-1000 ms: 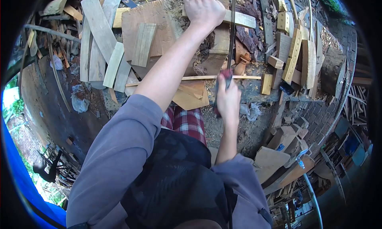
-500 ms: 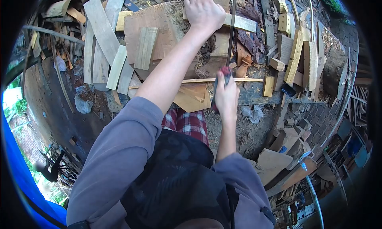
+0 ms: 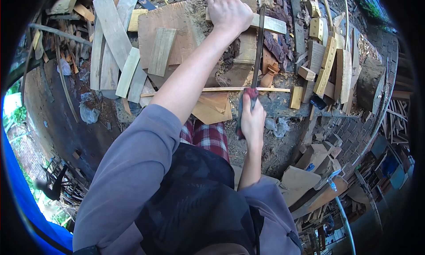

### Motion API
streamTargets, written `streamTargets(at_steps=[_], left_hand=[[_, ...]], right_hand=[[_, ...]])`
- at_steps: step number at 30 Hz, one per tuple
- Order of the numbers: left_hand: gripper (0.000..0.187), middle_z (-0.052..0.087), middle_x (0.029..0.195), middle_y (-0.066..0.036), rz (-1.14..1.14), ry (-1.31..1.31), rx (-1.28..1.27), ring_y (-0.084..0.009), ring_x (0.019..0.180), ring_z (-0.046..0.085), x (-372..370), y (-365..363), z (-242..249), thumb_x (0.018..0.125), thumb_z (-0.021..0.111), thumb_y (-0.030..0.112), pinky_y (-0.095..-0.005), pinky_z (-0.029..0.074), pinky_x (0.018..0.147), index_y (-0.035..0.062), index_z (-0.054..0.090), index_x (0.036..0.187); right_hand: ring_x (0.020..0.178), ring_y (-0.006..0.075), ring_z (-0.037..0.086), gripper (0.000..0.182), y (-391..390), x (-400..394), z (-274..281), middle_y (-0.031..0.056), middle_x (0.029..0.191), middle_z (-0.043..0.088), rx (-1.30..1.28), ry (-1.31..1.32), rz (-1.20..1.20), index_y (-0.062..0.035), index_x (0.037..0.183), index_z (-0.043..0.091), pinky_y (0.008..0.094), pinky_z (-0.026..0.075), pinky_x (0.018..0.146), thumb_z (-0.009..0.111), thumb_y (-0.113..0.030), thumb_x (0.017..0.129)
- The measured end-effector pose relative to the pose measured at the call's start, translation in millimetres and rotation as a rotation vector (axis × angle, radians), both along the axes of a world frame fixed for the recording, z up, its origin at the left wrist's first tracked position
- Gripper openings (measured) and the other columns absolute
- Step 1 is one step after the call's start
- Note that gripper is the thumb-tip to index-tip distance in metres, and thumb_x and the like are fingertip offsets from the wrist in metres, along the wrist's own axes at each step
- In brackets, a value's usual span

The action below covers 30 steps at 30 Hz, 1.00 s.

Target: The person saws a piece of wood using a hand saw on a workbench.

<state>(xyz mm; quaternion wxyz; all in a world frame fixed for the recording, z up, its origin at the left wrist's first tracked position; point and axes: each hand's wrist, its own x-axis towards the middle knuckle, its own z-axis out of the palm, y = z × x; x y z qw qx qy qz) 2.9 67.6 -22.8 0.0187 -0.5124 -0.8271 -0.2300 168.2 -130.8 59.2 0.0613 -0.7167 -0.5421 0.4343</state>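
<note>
My left hand (image 3: 229, 11) presses down on a pale strip of wood (image 3: 272, 24), its fingers curled over the far side and partly hidden at the top of the view. The right end of the strip sticks out past the hand. My right hand (image 3: 253, 122) is wrapped round the red and black handle of a handsaw (image 3: 260, 47). The blade, seen nearly edge-on, points away from me and crosses the strip just right of my left hand. Under the strip lie a broad brown board (image 3: 186, 22) and other wood. I cannot see how deep the cut is.
Loose boards (image 3: 116, 38) lie at the left of the bench. A turned wooden piece (image 3: 268, 78), a yellow block (image 3: 296, 97) and a drilled yellow bar (image 3: 326, 64) lie to the right. A thin lath (image 3: 274, 90) runs along the near edge. Offcuts (image 3: 301, 179) are heaped below right.
My right hand has drawn the saw back towards me, so the handle sits lower. My left hand and the wood strip have stayed in place; the view shifted slightly.
</note>
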Motion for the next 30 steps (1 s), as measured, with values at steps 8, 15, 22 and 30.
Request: streamTargets(at_steps=[8, 15, 22, 30], left_hand=[[0.047, 0.061, 0.12, -0.025, -0.184, 0.099, -0.011, -0.039, 0.118, 0.055, -8, -19, -8, 0.082, 0.047, 0.025, -0.0477, 0.038, 0.105, -0.0039, 0.058, 0.118], [0.051, 0.041, 0.144, -0.027, -0.34, 0.112, -0.021, -0.0391, 0.136, 0.037, 4, -80, -6, 0.094, 0.044, 0.032, -0.049, 0.023, 0.116, -0.0038, 0.049, 0.131], [0.072, 0.03, 0.149, -0.027, -0.467, 0.069, -0.134, -0.0414, 0.141, 0.025, -1, -85, 1, 0.096, 0.046, 0.052, -0.0504, 0.015, 0.116, -0.0007, 0.034, 0.143], [0.063, 0.038, 0.144, -0.024, -0.676, 0.042, -0.23, -0.0393, 0.135, 0.034, -34, -87, -24, 0.087, 0.066, 0.031, -0.0516, 0.028, 0.11, 0.0063, 0.043, 0.14]], right_hand=[[0.066, 0.0107, 0.039, 0.044, -15, 43, 14, -0.0013, 0.07, 0.044, 0.247, 0.196, -0.194, 0.0015, 0.093, 0.054, 0.0308, 0.036, 0.06, 0.041, -0.038, 0.106], [0.078, 0.0452, 0.064, 0.048, -32, 39, 0, 0.0262, 0.081, 0.065, 0.204, 0.055, -0.223, 0.0054, 0.117, 0.053, 0.047, 0.048, 0.071, 0.046, -0.039, 0.102], [0.09, 0.0518, 0.061, 0.051, -50, 48, 2, 0.0327, 0.09, 0.065, 0.146, 0.037, -0.278, 0.0046, 0.119, 0.052, 0.0543, 0.047, 0.073, 0.048, -0.042, 0.1], [0.073, 0.0496, 0.064, 0.047, -94, 76, 55, 0.0305, 0.073, 0.064, 0.149, -0.12, -0.206, -0.0036, 0.109, 0.05, 0.0569, 0.05, 0.063, 0.046, -0.049, 0.098]])
